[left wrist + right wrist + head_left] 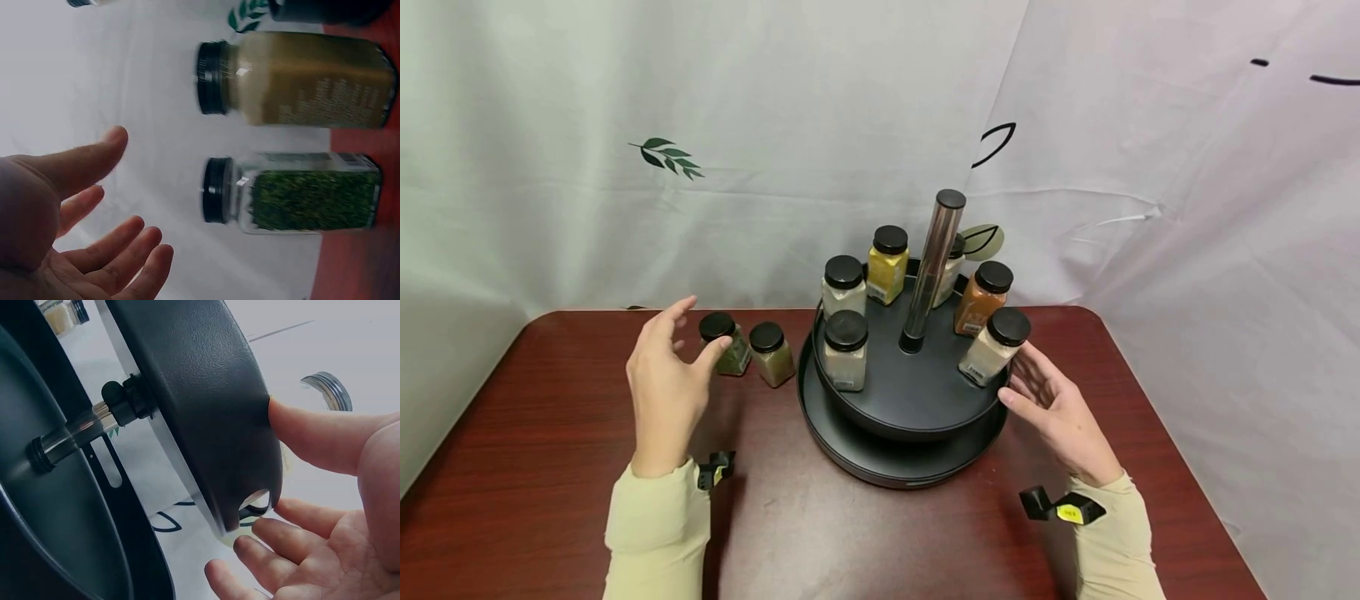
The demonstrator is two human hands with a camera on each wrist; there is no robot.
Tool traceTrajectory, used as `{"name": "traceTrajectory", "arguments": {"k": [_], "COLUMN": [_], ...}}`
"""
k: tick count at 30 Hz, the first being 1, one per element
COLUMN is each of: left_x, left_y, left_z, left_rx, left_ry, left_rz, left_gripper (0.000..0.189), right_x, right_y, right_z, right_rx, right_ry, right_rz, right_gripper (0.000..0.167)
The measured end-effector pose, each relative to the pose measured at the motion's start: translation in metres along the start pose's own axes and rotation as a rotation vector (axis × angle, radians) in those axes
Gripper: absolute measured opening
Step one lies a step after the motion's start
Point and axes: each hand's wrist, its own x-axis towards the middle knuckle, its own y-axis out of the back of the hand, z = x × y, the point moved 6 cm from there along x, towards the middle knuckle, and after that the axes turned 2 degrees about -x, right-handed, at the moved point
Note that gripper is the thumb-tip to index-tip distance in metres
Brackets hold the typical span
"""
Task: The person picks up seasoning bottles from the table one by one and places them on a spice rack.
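Observation:
My left hand (666, 375) is held with thumb and fingers spread, just left of a jar of green dried herbs (733, 354). In the left wrist view a gap shows between that hand and the herb jar's black lid (217, 190). A jar of brownish powder (773, 358) stands beside the herb jar. At the right, my right hand (1063, 412) touches the rim of a black two-tier turntable rack (898, 417). Its thumb (300, 428) rests against the upper tray's wall, with the other fingers loosely bent near the slot in that wall.
Several spice jars stand round the upper tray, including a yellow one (887, 271), an orange one (981, 304) and a pale one (992, 354) by my right hand. A clear post (932, 267) rises from the middle. White printed cloth (820, 125) hangs behind the reddish-brown table (535, 450).

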Motion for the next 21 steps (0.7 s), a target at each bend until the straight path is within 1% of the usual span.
{"name": "traceTrajectory", "arguments": {"k": [3,5,9,14,18,21], "left_x": [0.001,0.001,-0.001,-0.001,-0.001,-0.001], "left_y": [-0.005,-0.008,-0.013,-0.018,-0.023,-0.028], "left_z": [-0.006,-0.01,-0.017,-0.023,-0.028,-0.031], "left_rx": [0.027,0.04,0.052,0.054,0.07,0.077], "left_ry": [-0.026,-0.029,-0.002,0.035,0.071,0.075], "left_rz": [-0.02,-0.043,-0.098,-0.15,-0.208,-0.248], "left_gripper": [0.059,0.057,0.056,0.057,0.064,0.07], "right_x": [0.0,0.001,0.0,0.0,0.001,0.0], "right_y": [0.0,-0.001,-0.002,-0.002,-0.001,0.001], "right_z": [0.0,-0.001,-0.002,-0.001,0.001,0.003], "right_rx": [0.002,0.005,0.009,0.016,0.011,-0.018], "right_ry": [-0.004,-0.008,-0.006,-0.002,-0.009,-0.024], "right_rz": [-0.002,-0.002,-0.003,-0.013,-0.025,-0.025], "right_gripper": [0.075,0.075,0.075,0.076,0.077,0.078]}}
